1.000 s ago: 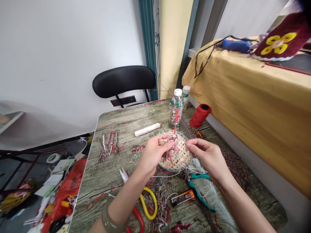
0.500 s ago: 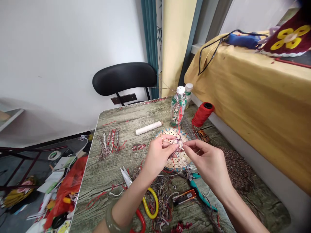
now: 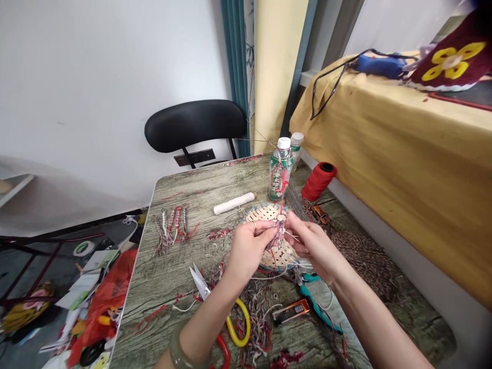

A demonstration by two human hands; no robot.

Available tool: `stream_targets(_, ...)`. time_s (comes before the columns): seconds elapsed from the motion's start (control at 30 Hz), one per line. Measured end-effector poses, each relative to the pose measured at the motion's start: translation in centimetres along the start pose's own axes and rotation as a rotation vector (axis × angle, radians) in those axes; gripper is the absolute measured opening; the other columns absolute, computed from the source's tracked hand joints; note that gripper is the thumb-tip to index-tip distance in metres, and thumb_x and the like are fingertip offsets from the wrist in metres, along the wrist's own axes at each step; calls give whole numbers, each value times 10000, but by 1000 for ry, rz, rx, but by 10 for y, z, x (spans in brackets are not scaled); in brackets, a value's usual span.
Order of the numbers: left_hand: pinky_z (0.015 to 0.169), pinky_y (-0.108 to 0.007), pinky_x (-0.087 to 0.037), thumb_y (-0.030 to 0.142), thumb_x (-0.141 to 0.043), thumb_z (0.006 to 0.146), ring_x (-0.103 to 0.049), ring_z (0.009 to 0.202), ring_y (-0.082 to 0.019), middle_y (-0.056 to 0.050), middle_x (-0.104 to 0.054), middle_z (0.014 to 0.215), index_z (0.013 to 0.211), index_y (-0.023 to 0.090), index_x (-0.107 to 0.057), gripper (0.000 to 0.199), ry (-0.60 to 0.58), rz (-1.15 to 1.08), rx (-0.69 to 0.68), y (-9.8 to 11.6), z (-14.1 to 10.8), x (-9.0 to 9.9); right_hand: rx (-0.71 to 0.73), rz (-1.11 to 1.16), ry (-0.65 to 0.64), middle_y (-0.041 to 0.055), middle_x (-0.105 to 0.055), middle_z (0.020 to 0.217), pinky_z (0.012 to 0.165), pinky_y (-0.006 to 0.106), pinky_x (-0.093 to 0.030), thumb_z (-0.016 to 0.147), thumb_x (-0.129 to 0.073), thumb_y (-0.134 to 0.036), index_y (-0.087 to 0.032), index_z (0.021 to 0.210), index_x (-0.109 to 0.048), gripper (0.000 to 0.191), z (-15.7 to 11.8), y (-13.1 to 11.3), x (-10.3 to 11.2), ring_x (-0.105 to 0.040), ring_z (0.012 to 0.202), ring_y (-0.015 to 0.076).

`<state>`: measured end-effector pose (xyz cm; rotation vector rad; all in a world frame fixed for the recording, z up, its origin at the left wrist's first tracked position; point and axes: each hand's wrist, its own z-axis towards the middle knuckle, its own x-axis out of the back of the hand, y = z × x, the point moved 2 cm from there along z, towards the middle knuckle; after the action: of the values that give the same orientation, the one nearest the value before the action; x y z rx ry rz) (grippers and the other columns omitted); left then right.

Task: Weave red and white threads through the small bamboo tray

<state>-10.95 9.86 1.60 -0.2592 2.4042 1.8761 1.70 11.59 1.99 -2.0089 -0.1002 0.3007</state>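
Above a round woven tray (image 3: 265, 210), a small piece of knotted cord (image 3: 282, 224) is pinched in my left hand (image 3: 251, 246), its fingers closed. A red cord (image 3: 283, 192) runs from it up to a bottle with a green label (image 3: 280, 174). My right hand (image 3: 313, 246) is closed too, thumb and fingertips at the right side of the knotted cord, where thin white strands (image 3: 292, 236) come out. Exactly which strand its fingertips grip is hidden.
Scissors (image 3: 200, 283) with red and yellow handles lie under my left forearm amid thread scraps (image 3: 257, 302). Teal-handled pliers (image 3: 319, 310), a small flat box (image 3: 291, 311), a white thread roll (image 3: 234, 203), a red spool (image 3: 319, 182) and braided cords (image 3: 171, 228) are on the table.
My right hand has shifted left and up, closer against the knotted cord, and turned. My left hand keeps its pinch. The view has moved slightly.
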Motion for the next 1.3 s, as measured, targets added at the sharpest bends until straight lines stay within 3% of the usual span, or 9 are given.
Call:
stream_targets(0.1, 532, -206, -390, 206, -633, 699, -501, 532, -98, -1, -621, 581, 781, 134, -706, 130, -18, -1, -27, -1, -3, 1, 49, 53, -50, -103, -218, 433, 389, 211, -30, 682, -649, -473, -154, 595, -500, 362, 5, -1, -3, -99, 398, 30)
stream_targets(0.27, 572, -233, -439, 375, -543, 783, -547, 610, -121, -57, -663, 750, 847, 132, -690, 291, 79, -188, 8, -3, -9, 2, 49, 157, -101, -111, -205, 441, 382, 208, -40, 718, -628, -433, -174, 626, -461, 321, 9, 3, -3, -74, 407, 39)
stream_targets(0.47, 596, -222, -454, 254, -593, 750, -556, 654, -121, -71, -673, 821, 895, 115, -686, 221, 36, -228, 32, -7, -9, -2, 37, 228, -129, -112, -230, 429, 376, 200, -39, 745, -616, -379, -171, 624, -442, 297, 12, 6, 0, -72, 407, 40)
stream_targets(0.67, 587, -240, -462, 247, -590, 741, -570, 644, -130, -78, -664, 791, 914, 113, -671, 233, -9, -368, 83, -7, -10, -2, 31, 243, -131, -112, -241, 427, 374, 200, -41, 731, -631, -384, -166, 613, -453, 305, 12, 6, 2, -78, 396, 34)
stream_targets(0.9, 556, -200, -444, 239, -680, 665, -529, 556, -85, -36, -641, 656, 752, 96, -683, 167, -28, -283, 131, -7, -6, -4, 40, 257, -140, -107, -255, 431, 379, 201, -41, 715, -644, -378, -164, 610, -471, 294, 13, 10, 3, -81, 400, 35)
stream_targets(1.17, 552, -228, -457, 341, -556, 778, -582, 588, -123, -68, -656, 701, 816, 106, -648, 255, -11, -314, 130, -7, -6, -3, 35, 265, -139, -100, -283, 429, 375, 197, -47, 749, -621, -343, -156, 581, -442, 309, 12, 10, 4, -97, 397, 32)
stream_targets(1.3, 586, -229, -458, 227, -539, 757, -592, 620, -124, -61, -667, 716, 829, 123, -661, 175, -9, -284, 128, -3, -8, 0, 32, 265, -155, -97, -284, 438, 375, 195, -46, 764, -608, -334, -150, 602, -469, 281, 12, 11, 4, -99, 401, 34)
